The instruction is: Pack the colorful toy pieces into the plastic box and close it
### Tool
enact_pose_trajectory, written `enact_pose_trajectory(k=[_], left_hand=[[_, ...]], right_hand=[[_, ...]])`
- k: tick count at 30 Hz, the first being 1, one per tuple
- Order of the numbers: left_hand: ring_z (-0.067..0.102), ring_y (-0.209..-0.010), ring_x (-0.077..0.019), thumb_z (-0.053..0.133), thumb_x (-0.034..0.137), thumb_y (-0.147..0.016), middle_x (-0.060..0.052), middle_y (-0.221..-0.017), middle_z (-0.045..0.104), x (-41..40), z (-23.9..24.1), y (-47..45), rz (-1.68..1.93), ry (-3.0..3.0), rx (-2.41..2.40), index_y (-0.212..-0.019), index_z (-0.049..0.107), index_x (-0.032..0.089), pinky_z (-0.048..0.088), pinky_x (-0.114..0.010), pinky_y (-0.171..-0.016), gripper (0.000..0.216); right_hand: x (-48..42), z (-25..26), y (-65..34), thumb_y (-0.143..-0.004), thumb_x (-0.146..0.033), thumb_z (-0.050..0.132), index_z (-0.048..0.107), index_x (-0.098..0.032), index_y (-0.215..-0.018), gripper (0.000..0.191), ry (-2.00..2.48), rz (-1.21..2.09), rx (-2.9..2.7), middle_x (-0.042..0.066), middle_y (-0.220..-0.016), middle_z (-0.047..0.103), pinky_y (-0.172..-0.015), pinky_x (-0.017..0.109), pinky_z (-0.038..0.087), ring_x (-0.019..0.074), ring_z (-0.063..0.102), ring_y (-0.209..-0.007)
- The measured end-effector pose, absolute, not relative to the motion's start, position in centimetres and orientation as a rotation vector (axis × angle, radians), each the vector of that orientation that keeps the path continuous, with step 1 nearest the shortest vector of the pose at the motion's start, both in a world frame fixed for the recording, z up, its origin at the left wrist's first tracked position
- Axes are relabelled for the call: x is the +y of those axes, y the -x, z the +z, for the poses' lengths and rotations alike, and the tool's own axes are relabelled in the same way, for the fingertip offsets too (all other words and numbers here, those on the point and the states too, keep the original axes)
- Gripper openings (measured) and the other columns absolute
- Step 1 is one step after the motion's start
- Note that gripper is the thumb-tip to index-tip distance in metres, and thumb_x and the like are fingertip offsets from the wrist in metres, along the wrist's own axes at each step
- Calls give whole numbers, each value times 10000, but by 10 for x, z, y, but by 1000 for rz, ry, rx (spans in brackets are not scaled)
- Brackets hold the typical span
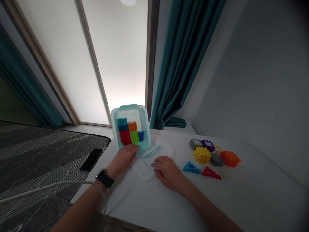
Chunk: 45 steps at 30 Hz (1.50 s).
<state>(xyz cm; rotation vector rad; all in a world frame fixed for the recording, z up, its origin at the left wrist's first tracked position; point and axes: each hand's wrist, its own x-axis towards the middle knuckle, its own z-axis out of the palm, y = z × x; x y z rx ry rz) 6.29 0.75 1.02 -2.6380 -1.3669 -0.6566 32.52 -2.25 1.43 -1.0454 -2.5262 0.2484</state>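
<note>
A clear plastic box [116, 117] with a teal latch stands tipped up on the white table [241, 199], its open side facing me. Inside are several toothed blocks [129, 132] in blue, orange, red and green. My left hand [124, 156], a dark watch on its wrist, grips the box's lower edge. My right hand [166, 170] lies flat, fingers spread, on the clear lid [166, 149] that rests on the table beside the box.
A heap of toothed pieces [212, 153] in grey, purple, yellow and orange lies on the table's right, with a blue triangle [191, 167] and a red triangle [211, 173] in front. A dark phone [91, 159] lies on the mattress at left. A white cable [48, 187] crosses my left arm.
</note>
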Motion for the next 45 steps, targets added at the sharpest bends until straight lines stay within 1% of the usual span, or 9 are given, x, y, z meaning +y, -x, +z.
enact_pose_trajectory(k=[6,11,14,18,23,28,32,38,45], left_hand=[[645,-1130,-231,534,100,-942,-89,-1239,685,9,13,-64,-628,2647,-1396,-1232,603,189,533,-410,-989,311],[642,-1131,-227,542,112,-948,-92,-1252,674,6,14,-62,-575,2698,-1380,-1228,605,189,533,-407,-995,298],[637,-1133,-226,526,128,-963,-103,-1248,668,3,14,-59,-582,2682,-1375,-1235,596,178,531,-410,-1004,286],[634,-1133,-216,516,59,-938,-104,-1248,659,-1,15,-55,-573,2681,-1342,-1238,584,174,527,-399,-1013,328],[636,-1112,-211,483,25,-923,-100,-1206,669,-8,28,-56,-599,2673,-1365,-1227,586,175,537,-389,-987,355],[651,-1019,-222,442,170,-997,-97,-1111,693,-10,43,-66,-606,2621,-1472,-1180,621,179,547,-383,-904,256],[641,-1026,-237,425,325,-1026,-89,-1101,696,-9,45,-70,-562,2624,-1488,-1147,638,185,533,-388,-894,282],[633,-1034,-226,405,346,-1032,-82,-1104,686,-10,43,-71,-539,2653,-1483,-1130,643,190,516,-374,-903,301],[628,-1022,-220,415,359,-1028,-78,-1084,677,-13,36,-73,-512,2663,-1481,-1109,650,197,513,-359,-890,297]], right_hand=[[-43,4,-308,-916,-136,530,635,-234,-1238,353,848,466,-2544,70,-1244,669,-1052,450,428,233,585,-1166],[-44,2,-306,-941,-119,468,627,-225,-1237,353,769,474,-2434,74,-1262,663,-1055,416,448,210,582,-1182],[-31,4,-314,-937,-108,445,629,-211,-1203,340,829,352,-2355,94,-1225,661,-1044,443,454,224,575,-1173],[-12,2,-322,-926,-111,434,574,-215,-1281,396,956,203,-2290,117,-1345,580,-1085,492,414,251,508,-1271],[-3,-7,-323,-933,-168,441,517,-186,-1340,414,1153,328,-2237,127,-1319,591,-1094,498,406,255,517,-1255],[-3,-9,-325,-929,-183,438,508,-199,-1343,421,1198,443,-2214,110,-1323,595,-1111,482,386,244,519,-1259],[-1,-7,-326,-926,-181,432,520,-190,-1328,411,1193,465,-2200,109,-1323,598,-1107,470,385,241,521,-1255],[0,-9,-323,-931,-174,437,575,-176,-1268,365,1214,441,-2226,116,-1292,631,-1098,477,370,246,542,-1238],[-7,-6,-323,-915,-163,462,612,-183,-1216,336,1234,463,-2245,115,-1243,661,-1047,464,400,254,565,-1193]])
